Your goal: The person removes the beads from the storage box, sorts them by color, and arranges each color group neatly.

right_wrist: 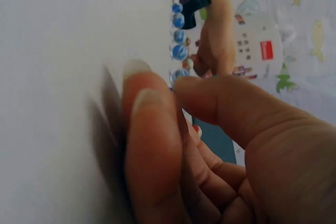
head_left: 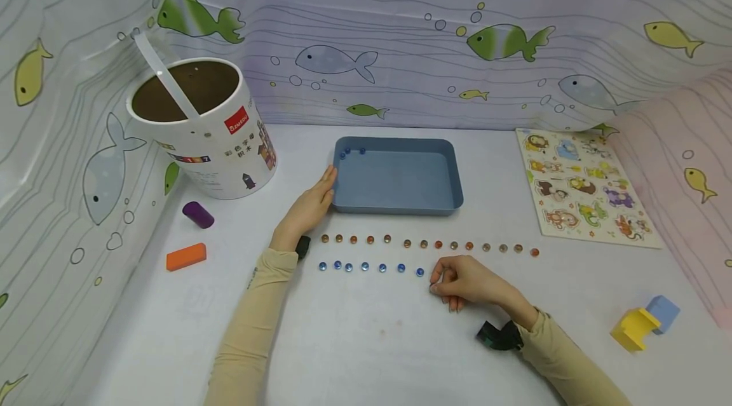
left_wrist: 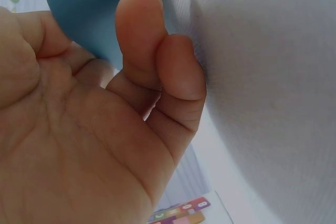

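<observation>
My left hand rests its extended fingers against the left wall of a blue-grey tray. Inside, at the tray's far left corner, lie a few dark blue marbles. On the table in front, several blue glass marbles form a row, and a longer row of amber and orange marbles runs behind it. At the right end of the blue row, my right hand pinches a small marble between thumb and index finger, mostly hidden by the fingertips. In the right wrist view the blue marbles stand just beyond the thumb.
A white bucket with a handle stands at the back left. Near it lie a purple cylinder and an orange block. An animal puzzle board is at the back right, with yellow and blue blocks at front right.
</observation>
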The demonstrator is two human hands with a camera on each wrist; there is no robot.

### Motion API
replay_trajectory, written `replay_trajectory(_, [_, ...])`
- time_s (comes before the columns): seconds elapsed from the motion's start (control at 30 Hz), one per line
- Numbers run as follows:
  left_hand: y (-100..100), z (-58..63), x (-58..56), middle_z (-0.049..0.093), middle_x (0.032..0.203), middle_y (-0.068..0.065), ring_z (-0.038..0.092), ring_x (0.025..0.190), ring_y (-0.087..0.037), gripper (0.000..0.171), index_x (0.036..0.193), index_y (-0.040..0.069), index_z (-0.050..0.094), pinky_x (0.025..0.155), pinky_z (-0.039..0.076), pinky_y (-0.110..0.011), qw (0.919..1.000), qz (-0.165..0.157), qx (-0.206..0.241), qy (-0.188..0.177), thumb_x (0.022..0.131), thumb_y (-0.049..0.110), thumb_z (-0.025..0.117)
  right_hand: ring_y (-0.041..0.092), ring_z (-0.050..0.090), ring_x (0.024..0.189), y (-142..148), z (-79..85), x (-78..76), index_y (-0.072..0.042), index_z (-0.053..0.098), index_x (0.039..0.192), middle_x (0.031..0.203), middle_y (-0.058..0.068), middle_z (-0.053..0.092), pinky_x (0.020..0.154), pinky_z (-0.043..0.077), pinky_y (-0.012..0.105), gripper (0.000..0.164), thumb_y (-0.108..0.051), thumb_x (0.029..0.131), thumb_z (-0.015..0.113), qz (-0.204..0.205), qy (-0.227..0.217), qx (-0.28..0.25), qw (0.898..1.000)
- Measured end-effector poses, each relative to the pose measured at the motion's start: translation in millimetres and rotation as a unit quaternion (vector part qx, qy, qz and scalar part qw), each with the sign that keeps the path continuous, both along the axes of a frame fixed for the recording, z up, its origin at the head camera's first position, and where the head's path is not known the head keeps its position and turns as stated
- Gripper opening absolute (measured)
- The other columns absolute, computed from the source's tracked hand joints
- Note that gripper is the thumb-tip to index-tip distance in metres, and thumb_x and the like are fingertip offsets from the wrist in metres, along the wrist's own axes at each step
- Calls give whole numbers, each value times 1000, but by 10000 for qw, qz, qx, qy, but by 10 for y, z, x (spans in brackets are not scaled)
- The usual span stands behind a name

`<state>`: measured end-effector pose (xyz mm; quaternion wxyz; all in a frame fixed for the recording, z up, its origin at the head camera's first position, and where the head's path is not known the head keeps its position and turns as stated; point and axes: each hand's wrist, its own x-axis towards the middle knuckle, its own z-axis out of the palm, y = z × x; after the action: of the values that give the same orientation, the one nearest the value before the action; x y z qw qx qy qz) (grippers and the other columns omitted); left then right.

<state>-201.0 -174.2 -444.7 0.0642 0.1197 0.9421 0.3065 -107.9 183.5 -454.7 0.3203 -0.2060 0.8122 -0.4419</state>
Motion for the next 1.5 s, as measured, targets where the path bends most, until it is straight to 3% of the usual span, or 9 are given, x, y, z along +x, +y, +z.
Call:
replay_trajectory(0.2, [-3, 7, -1, 6, 164, -3, 19, 149, -29, 53, 156, 10, 14, 123, 19, -45, 10000, -18, -13, -4, 106, 21, 31, 16, 59, 44, 72, -23, -50, -1, 60, 98, 60, 5, 62, 42, 53, 32, 18, -16, 91, 67, -238, 261, -118, 9993])
replay_trajectory(0.47, [1, 5, -4, 7, 164, -6, 19, 149, -30, 54, 156, 9, 14, 123, 19, -46, 10000, -21, -12, 0, 106, 19, 31, 16, 58, 45, 94, -3, -77, 0, 60, 106, 62, 6, 62, 42, 53, 32, 22, -16, 93, 64, -245, 43, -205, 9995])
replay_trajectory(0.67, [13, 21, -7, 7, 164, -7, 18, 150, -29, 54, 156, 8, 14, 123, 18, -46, 10000, -28, 56, -8, 106, 19, 32, 14, 57, 47, 206, 206, -216, 1, 59, 116, 65, 3, 62, 39, 44, 27, 25, -16, 99, 54, -158, -138, -302, 9993])
replay_trajectory(0.9, [-3, 4, -2, 8, 164, -7, 18, 150, -29, 54, 156, 8, 15, 123, 18, -46, 10000, -15, 60, 38, 106, 18, 32, 28, 57, 57, 156, 620, -560, 8, 56, 121, 71, 9, 63, 50, 51, 34, 31, -15, 102, 49, 87, 366, -528, 9979])
replay_trajectory(1.07, [-4, -14, -5, 7, 164, -6, 17, 150, -28, 54, 156, 10, 14, 123, 18, -45, 10000, -29, 48, -26, 106, 19, 32, 28, 63, 68, -46, 763, -871, 6, 57, 121, 79, 11, 65, 60, 54, 33, 31, -16, 102, 49, 177, 568, -612, 9963])
replay_trajectory(1.2, [-6, -11, -6, 8, 164, -7, 18, 150, -29, 54, 156, 9, 14, 123, 18, -45, 10000, -23, 55, 3, 106, 19, 32, 24, 65, 73, -260, 849, -1180, 3, 57, 122, 83, 12, 65, 63, 53, 27, 30, -17, 103, 47, 113, 482, -929, 9944])
replay_trajectory(1.37, [-7, 15, -2, 8, 164, -6, 19, 149, -29, 54, 156, 10, 14, 123, 19, -45, 10000, -3, 85, -5, 106, 19, 33, 19, 65, 76, -586, 846, -1592, -1, 57, 126, 85, 8, 65, 68, 53, 25, 33, -22, 103, 47, -392, 280, -1261, 9908])
replay_trajectory(1.5, [0, 21, 10, 8, 164, -7, 19, 149, -30, 54, 156, 9, 14, 123, 19, -46, 9999, -4, 97, -47, 106, 18, 33, 20, 65, 82, -859, 716, -1873, -1, 55, 131, 86, 1, 65, 80, 54, 35, 37, -25, 104, 46, -877, 139, -1331, 9871])
